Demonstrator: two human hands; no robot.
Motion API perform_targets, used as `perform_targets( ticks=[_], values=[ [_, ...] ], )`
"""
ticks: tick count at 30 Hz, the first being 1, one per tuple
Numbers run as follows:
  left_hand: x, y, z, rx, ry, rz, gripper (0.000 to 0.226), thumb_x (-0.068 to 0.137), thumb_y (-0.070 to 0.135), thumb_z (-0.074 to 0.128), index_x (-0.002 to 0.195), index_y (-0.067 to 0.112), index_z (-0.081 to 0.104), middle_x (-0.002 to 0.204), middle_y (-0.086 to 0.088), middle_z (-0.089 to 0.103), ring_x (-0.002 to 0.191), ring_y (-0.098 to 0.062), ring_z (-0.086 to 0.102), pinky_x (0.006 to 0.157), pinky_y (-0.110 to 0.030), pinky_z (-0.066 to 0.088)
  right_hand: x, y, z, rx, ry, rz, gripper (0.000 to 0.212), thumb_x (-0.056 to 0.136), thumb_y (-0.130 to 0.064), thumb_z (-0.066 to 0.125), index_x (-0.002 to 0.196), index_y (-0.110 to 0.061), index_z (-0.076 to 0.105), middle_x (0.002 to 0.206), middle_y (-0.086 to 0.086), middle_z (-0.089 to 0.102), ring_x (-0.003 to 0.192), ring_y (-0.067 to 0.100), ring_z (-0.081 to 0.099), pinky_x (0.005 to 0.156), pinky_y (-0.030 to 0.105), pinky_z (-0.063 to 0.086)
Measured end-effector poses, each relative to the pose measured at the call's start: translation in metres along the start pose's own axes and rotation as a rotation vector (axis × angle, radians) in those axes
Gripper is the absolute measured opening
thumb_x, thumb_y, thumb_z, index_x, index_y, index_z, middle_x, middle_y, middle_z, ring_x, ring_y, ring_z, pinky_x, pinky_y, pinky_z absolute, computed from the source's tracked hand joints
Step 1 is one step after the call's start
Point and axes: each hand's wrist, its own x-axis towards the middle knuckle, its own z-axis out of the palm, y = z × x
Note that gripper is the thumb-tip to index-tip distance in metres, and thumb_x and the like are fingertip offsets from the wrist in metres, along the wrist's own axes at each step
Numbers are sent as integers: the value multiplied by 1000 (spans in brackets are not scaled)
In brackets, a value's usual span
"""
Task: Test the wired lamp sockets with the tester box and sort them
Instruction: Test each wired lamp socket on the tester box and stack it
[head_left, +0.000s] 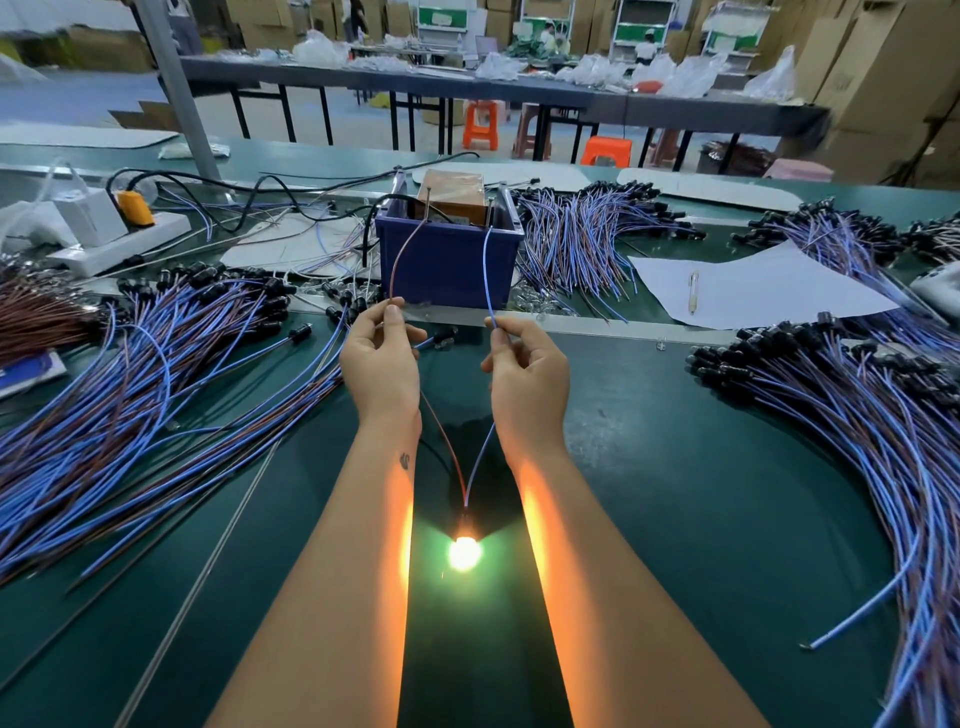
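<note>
Contact is what matters in this step, as we judge it: we keep the two bare wire ends steady on the tester box's (449, 236) upright metal pins long enough to read the bulb, and we keep our fingers back on the insulation, away from the stripped tips. Our left hand (382, 358) pinches the brown wire (402, 260) between thumb and fingertips, and that wire arcs up to the left pin (427, 205). Our right hand (524, 371) pinches the blue wire (487, 265) the same way, and it rises to the right pin (491, 210). Whether the tips actually touch the pins is too small to see, but the lit bulb suggests they do.

Both wires run back between our forearms to the lamp socket (464, 551), which lies on the green bench (675, 467) close to us. Its bulb glows a bright yellow-white, throws orange light on both inner forearms, and washes out the socket body.

Since it lights, we would count this one as passing. Heaps of similar blue-and-brown wired sockets lie to the left (130, 374) and right (857, 405); which heap takes passed pieces we cannot tell.
</note>
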Motion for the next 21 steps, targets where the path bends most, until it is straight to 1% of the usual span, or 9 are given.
perform_targets(
  ticks=[5,10,12,16,17,19,21],
  values=[
    [1,0,-1,-3,0,-4,18,101,19,49,95,25,65,64,8,62,62,-5,57,60,-21,43,0,0,0,-10,-9,4,18,99,-10,52,104,-14,69,66,-4,56,60,8,50,53,16,39],
    [1,0,0,-5,4,-5,17,101,19,49,96,24,65,65,6,62,59,-4,56,59,-20,42,0,0,1,-8,-3,20,18,98,-10,53,102,-17,69,66,-1,57,63,10,53,58,26,43],
    [1,0,0,0,3,-2,17,101,19,49,98,23,65,66,6,62,60,-4,56,60,-20,43,0,0,1,-14,-4,20,18,98,-10,53,102,-18,69,68,0,58,64,10,54,60,28,44],
    [0,1,-1,13,-1,0,17,101,20,49,99,22,65,66,5,62,61,-5,55,61,-22,43,1,1,0,-3,-5,24,18,98,-11,53,101,-19,68,65,-3,56,59,9,50,57,24,43],
    [-1,0,-1,22,-16,14,17,101,20,49,99,22,65,67,5,62,61,-5,55,62,-22,43,1,1,1,3,-5,26,18,98,-11,53,101,-19,68,65,-3,55,57,8,48,55,23,42],
    [-5,1,1,81,-98,55,17,101,20,50,98,22,66,68,5,65,63,-5,57,63,-20,45,1,1,3,5,-2,18,17,98,-11,53,100,-19,68,65,-4,56,56,8,47,55,21,41],
    [-11,4,6,106,-220,63,18,100,17,51,93,21,67,69,7,67,65,-2,60,63,-17,49,0,0,5,-5,5,-17,16,97,-9,54,98,-18,66,70,-5,59,62,10,53,59,23,44]
  ],
)
